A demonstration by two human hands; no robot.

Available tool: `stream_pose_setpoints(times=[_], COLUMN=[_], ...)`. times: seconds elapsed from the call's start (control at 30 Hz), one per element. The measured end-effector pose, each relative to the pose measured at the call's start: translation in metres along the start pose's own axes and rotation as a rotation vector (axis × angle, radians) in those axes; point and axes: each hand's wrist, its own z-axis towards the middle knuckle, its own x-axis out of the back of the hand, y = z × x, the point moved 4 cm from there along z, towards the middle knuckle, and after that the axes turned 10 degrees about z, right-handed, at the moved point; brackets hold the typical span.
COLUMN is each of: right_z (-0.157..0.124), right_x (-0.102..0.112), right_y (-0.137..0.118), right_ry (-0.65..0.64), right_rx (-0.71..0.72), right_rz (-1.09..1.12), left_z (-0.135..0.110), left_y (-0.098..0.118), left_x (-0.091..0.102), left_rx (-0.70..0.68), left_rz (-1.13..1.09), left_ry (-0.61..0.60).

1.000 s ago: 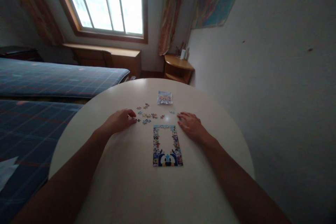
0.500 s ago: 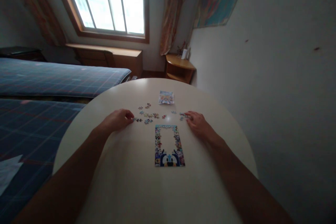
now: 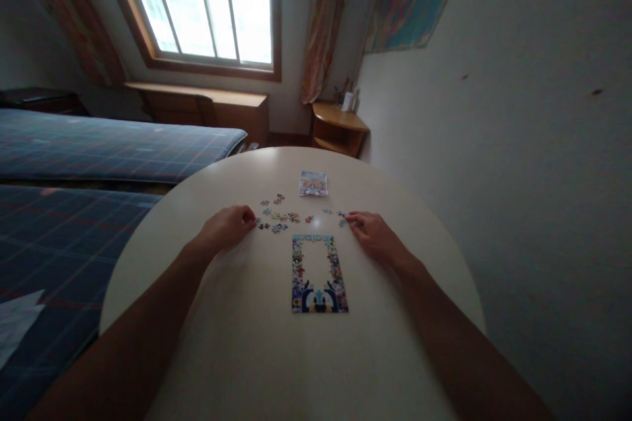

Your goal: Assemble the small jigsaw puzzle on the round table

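A partly assembled jigsaw puzzle [image 3: 320,302] lies on the round white table [image 3: 247,348], its border joined and a blue cartoon dog's face along the near edge. Loose puzzle pieces [image 3: 280,217] are scattered beyond it. To their left, my left hand [image 3: 228,227] has thumb and forefinger pinched at a puzzle piece [image 3: 257,222] on the end of the group. On the other side, my right hand [image 3: 371,231] bends its fingers down over a piece mostly hidden beneath them. A few bluish pieces [image 3: 342,223] sit by those fingertips.
A small printed picture sheet [image 3: 313,184] lies at the far part of the table. Beds with plaid mattresses [image 3: 113,148] stand on the left, with white papers [image 3: 17,322] on the nearer one. A wooden corner shelf [image 3: 340,118] is behind the table, and a wall runs along the right.
My left hand has shifted slightly right, closer to the end piece. My right fingertips have slid a little to the left over the pieces. The joined puzzle looks the same.
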Motion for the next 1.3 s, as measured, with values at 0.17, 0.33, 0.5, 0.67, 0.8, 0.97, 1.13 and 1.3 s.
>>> stream_pose_setpoints(times=[0.17, 0.33, 0.5, 0.67, 0.8, 0.97, 1.13, 1.3], right_z=[0.0, 0.001, 0.0, -0.001, 0.0, -0.001, -0.01, -0.021], right_x=[-0.001, -0.002, -0.001, -0.002, -0.003, -0.001, -0.006, -0.016], right_y=[-0.003, -0.003, -0.006, -0.006, -0.005, -0.026, -0.074, -0.108], right_ry=[0.0, -0.014, -0.012, -0.012, 0.0, 0.063, 0.132, 0.146], right_rx=[0.015, 0.026, 0.027, 0.026, 0.023, 0.052, 0.162, 0.34], right_rz=[0.007, 0.024, 0.027, 0.014, 0.01, 0.043, 0.127, 0.199], left_z=[0.001, 0.002, 0.001, 0.003, 0.004, -0.001, -0.015, -0.028], left_y=[0.002, 0.004, 0.009, 0.016, 0.024, 0.047, 0.075, 0.097], left_x=[-0.001, -0.003, -0.003, -0.002, 0.001, -0.002, -0.004, 0.001], left_rx=[0.021, 0.032, 0.024, 0.008, -0.009, -0.055, -0.074, -0.121], left_rz=[0.005, -0.021, -0.102, -0.194, -0.309, -0.491, -0.71, -0.906], left_ry=[0.035, 0.066, 0.069, 0.068, 0.076, 0.024, -0.083, -0.154])
